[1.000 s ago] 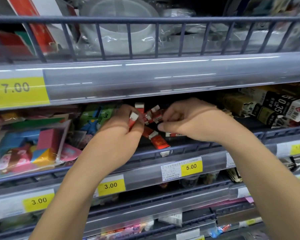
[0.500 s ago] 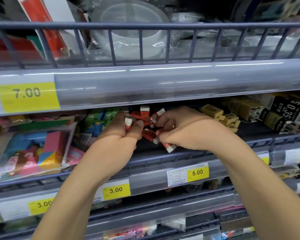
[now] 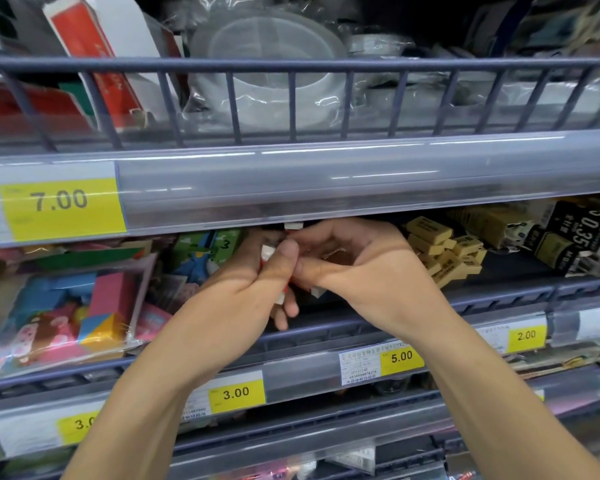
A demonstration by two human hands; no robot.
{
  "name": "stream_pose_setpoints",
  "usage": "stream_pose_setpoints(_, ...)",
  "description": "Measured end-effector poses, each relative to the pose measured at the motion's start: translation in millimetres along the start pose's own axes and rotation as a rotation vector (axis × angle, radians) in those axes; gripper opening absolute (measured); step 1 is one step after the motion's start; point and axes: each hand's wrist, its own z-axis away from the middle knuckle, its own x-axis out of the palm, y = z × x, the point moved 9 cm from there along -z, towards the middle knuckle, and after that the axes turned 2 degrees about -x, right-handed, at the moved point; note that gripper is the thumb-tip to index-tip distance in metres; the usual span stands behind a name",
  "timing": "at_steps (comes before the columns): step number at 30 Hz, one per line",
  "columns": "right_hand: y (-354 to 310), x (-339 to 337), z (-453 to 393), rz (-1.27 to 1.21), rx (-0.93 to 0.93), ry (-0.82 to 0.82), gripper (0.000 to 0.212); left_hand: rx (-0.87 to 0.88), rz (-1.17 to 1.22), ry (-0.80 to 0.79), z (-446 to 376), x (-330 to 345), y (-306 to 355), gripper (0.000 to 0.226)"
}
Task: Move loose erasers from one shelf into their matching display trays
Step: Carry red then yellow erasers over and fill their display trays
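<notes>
Red-white erasers (image 3: 278, 268) (count hidden) gripped by two hands: left hand (image 3: 253, 289), right hand (image 3: 364, 271).

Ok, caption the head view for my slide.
Both hands, left hand and right hand, gather red-and-white erasers on a store shelf.

- Small red erasers with white ends (image 3: 280, 271) are bunched together on the middle shelf, mostly hidden by two hands; white ends poke out above and below.
- Tan block erasers with dark print (image 3: 442, 249) lie in a loose pile just to the right, tilted every which way.
</notes>
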Motion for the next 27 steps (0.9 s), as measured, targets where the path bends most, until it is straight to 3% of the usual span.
stream_pose_setpoints(5, -9.2, -0.8, 0.1, 0.131, -0.045, -0.114, 0.026, -0.055, -0.109, 0.026, 1.7, -5.0, -1.3, 0.045)
stream_pose_setpoints(8, 1.6, -25.8, -3.9, 0.224, 0.110, -0.058, 0.029, -0.091, -0.134, 0.055, 1.3, -8.6, -4.8, 0.035)
stream_pose_setpoints(11, 11.4, -52.9, -6.5, 0.612, 0.227, -0.068, 0.024, -0.088, -0.138, 0.087, 0.9, -12.2, -7.4, 0.021)
stream_pose_setpoints(15, 30.8, -52.3, -0.7, 0.964, 0.368, -0.333, 0.030, -0.098, -0.125, 0.090, 0.5, -13.1, -10.1, 0.014)
stream_pose_setpoints(22, 45.3, -44.6, 3.1, 0.984, 0.429, -0.472, 0.033, -0.141, -0.120, 0.120, 1.0, -14.4, -10.0, 0.025)
stream_pose_setpoints(27, 48.2, -41.4, 2.0, 0.992, 0.433, -0.500, 0.034, -0.172, -0.179, 0.124, 3.8, -16.4, -9.7, 0.051)
